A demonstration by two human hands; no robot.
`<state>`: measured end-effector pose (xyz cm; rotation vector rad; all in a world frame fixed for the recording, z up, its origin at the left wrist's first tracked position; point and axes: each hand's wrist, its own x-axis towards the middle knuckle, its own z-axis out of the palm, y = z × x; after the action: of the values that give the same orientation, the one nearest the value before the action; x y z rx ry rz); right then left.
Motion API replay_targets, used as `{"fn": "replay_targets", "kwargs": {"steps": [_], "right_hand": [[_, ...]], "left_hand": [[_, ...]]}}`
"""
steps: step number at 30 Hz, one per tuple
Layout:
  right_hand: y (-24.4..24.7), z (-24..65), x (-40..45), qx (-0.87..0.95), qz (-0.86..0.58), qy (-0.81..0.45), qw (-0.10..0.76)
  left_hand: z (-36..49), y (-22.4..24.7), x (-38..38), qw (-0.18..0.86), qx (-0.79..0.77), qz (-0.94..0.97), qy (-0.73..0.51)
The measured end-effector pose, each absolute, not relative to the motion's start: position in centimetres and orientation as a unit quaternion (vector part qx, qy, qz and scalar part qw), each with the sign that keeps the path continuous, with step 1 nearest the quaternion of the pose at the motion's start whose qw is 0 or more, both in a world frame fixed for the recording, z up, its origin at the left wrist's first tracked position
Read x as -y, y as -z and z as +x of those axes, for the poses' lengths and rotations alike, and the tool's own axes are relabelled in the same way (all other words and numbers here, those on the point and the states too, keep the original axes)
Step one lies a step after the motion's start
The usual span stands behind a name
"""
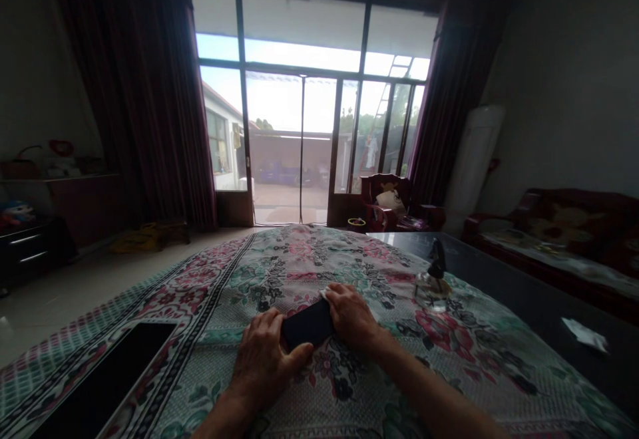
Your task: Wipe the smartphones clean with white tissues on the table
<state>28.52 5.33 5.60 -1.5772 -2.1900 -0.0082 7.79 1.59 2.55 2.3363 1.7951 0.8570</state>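
A dark smartphone [307, 326] lies face up on the flowered tablecloth [299, 253], slightly tilted in the view. My left hand [264, 349] grips its left end, the thumb along the near edge and the fingers at the far side. At the right end, my right hand [352, 312] is closed over a small white cloth or tissue [324, 292] and presses against the phone's edge. Most of the white piece is hidden under the fingers. A clear spray bottle [433, 286] with a black nozzle stands upright to the right of my right hand.
A large tablet-like device [107, 379] with a black face and pale rim lies at the front left. A small white packet [585, 334] rests on the dark surface [519, 292] at the right. Beyond are a wooden armchair [389, 196], a sofa [564, 219] and glass doors [292, 146].
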Motion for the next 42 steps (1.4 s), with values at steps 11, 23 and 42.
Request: {"fn": "replay_targets", "kwargs": {"steps": [11,23,42], "right_hand": [[-5.5,25.0,-3.1,0.861,-0.455,-0.042,0.223],[-4.5,28.2,-5.7,0.763,-0.588,-0.015,0.267],[-3.9,28.2,-4.8,0.720,-0.621,-0.026,0.309]], "left_hand": [[7.9,-3.0,-1.3,0.041,-0.566,0.783,-0.254],[7.7,-2.8,-1.7,0.055,-0.574,0.776,-0.255],[7.2,-2.7,-2.6,0.109,-0.586,0.759,-0.262]]}}
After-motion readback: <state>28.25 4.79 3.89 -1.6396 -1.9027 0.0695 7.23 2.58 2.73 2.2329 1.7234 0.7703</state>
